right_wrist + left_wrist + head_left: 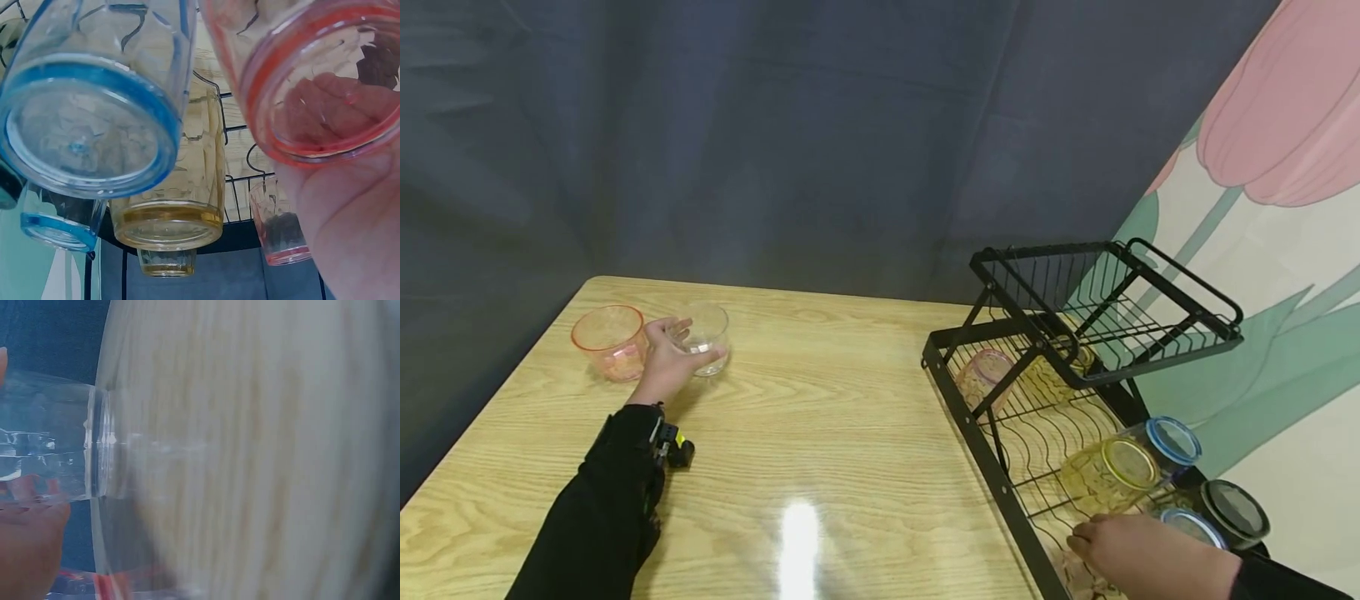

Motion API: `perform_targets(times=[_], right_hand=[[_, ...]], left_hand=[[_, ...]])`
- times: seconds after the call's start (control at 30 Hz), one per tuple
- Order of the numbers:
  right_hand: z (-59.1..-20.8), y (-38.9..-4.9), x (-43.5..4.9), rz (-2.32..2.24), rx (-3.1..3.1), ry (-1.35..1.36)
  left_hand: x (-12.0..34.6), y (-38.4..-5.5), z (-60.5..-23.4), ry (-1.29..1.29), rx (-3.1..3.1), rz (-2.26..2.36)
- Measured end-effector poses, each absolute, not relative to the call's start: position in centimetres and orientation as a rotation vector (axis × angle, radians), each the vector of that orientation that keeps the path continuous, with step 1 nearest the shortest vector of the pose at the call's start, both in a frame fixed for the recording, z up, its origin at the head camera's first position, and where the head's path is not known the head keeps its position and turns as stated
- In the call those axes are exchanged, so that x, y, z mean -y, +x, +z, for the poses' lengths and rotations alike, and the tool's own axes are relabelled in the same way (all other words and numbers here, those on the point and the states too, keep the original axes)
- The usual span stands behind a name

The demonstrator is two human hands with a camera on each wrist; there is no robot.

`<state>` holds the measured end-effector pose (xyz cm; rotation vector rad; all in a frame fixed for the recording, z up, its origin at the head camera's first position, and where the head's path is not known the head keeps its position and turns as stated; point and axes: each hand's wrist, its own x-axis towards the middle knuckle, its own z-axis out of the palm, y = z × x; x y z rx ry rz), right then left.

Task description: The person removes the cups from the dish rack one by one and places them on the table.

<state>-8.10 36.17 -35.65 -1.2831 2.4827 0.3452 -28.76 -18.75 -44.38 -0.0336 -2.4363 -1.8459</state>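
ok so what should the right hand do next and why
I'd probably ease the right hand straight up, lifting the pink glass from the rack: the hand is wrapped round that glass, and a blue-bottomed glass sits close beside it in the right wrist view, so a sideways pull might knock the two together.

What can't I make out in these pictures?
Head: most of the pink glass in the right grip, covered by it and cut by the bottom edge.
Left wrist: one end of the clear glass, cut off by the left edge.
Same view: much of the orange-rimmed cup, cut off at bottom.
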Motion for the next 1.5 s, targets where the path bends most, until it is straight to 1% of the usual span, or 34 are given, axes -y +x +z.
perform_targets(times=[0.13, 0.27, 0.37, 0.43, 0.6, 0.9, 1.03, 1.17, 1.5], right_hand=[[-35.7, -8.3, -36.2, 0.317, -2.455, -1.250], [-35.4, -8.6, -36.2, 0.286, -2.439, -1.135], [-34.6, -8.9, -36.1, 0.236, -2.459, -1.006], [-34.0, -9.1, -35.9, 0.224, -2.495, -0.977], [-32.4, -9.4, -35.3, 0.171, -2.593, -1.005], [-29.5, -9.6, -33.7, 0.192, -2.647, -0.927], [-28.3, -9.8, -32.7, 0.105, -2.726, -0.967], [-27.7, -9.8, -31.4, -0.009, -2.812, -1.068], [-28.0, -10.9, -28.9, -0.452, -2.808, -1.223]], left_hand=[[18.8, -28.6, -44.3, -0.042, 2.453, -1.825], [18.9, -28.1, -44.0, -0.044, 2.467, -1.788], [19.0, -28.0, -43.9, -0.047, 2.485, -1.746], [19.0, -27.8, -43.7, -0.049, 2.483, -1.734], [19.0, -27.6, -43.5, -0.061, 2.456, -1.757], [19.0, -27.5, -42.7, -0.125, 2.486, -1.652], [18.8, -27.5, -42.0, -0.122, 2.469, -1.551], [18.5, -27.1, -41.0, -0.110, 2.417, -1.465], [17.7, -25.8, -37.9, -0.164, 2.280, -1.405]])
